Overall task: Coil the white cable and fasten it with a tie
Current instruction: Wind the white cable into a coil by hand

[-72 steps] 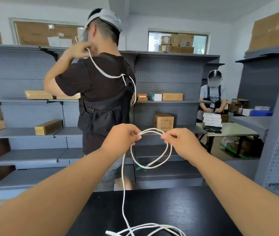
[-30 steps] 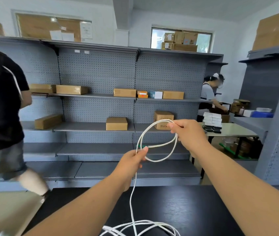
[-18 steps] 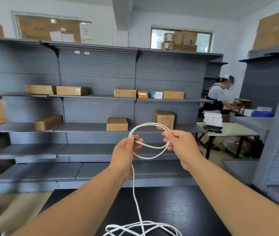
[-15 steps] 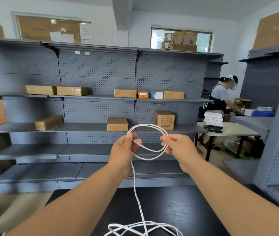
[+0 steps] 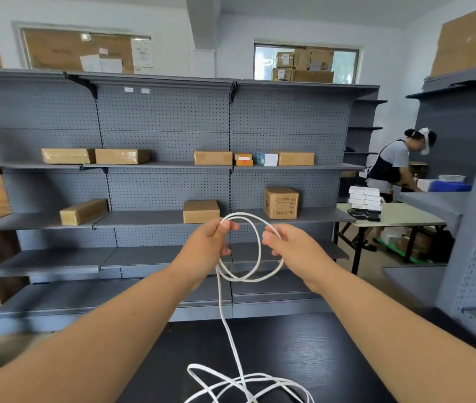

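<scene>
I hold the white cable up at chest height, wound into two or three loops between my hands. My left hand pinches the loops at their upper left between thumb and fingers. My right hand grips the loops on their right side. From the coil one strand hangs straight down to a loose tangle of the same cable lying on the black table at the bottom of the view. No tie is visible.
Grey pegboard shelving with several cardboard boxes stands behind the table. A person in a dark apron works at a green-topped table on the right. Another person's blurred edge shows at the far left.
Another loop has been added to the coil and it hangs lower. The person who stood in front of me has walked off to the left.
</scene>
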### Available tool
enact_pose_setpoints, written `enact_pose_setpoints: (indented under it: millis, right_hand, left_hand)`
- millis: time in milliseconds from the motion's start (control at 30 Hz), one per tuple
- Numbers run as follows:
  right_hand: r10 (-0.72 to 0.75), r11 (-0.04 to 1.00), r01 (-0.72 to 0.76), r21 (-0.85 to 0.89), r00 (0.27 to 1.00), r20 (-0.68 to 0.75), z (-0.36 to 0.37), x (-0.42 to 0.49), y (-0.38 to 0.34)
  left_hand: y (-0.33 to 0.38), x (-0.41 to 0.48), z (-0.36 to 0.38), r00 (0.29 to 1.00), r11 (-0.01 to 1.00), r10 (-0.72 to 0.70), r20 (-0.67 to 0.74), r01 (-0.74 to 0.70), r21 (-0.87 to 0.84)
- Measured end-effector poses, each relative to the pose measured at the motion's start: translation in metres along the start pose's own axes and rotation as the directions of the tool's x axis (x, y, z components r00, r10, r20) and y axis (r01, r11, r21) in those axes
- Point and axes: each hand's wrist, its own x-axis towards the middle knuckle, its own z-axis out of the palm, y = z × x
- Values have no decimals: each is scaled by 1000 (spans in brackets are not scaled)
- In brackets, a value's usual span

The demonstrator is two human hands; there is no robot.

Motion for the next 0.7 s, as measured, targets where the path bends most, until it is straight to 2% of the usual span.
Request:
enact_pose_setpoints:
  millis: [133, 233, 467, 600, 700]
  right_hand:
    - [-148, 980, 138, -141, 987, -66, 4, -3, -13]
    - [-166, 960, 146, -239, 984, -68, 11, -3, -16]
    - [-108, 992, 99, -82, 987, -119, 20, -1, -9]
    - [-72, 997, 66, -39, 983, -171, 15, 0, -5]
    - [-73, 997, 66, -39, 970, -232, 10, 2, -3]
  left_hand:
    - [3, 0, -2, 1000, 996, 16, 6, -16, 83]
    - [1, 1, 1, 999, 1000, 11, -33, -10, 28]
    - [-3, 1, 16, 996, 977, -80, -29, 73, -198]
    - [-4, 0, 16, 996, 982, -83, 14, 84, -167]
    - [-6, 0, 14, 990, 982, -91, 107, 108, -155]
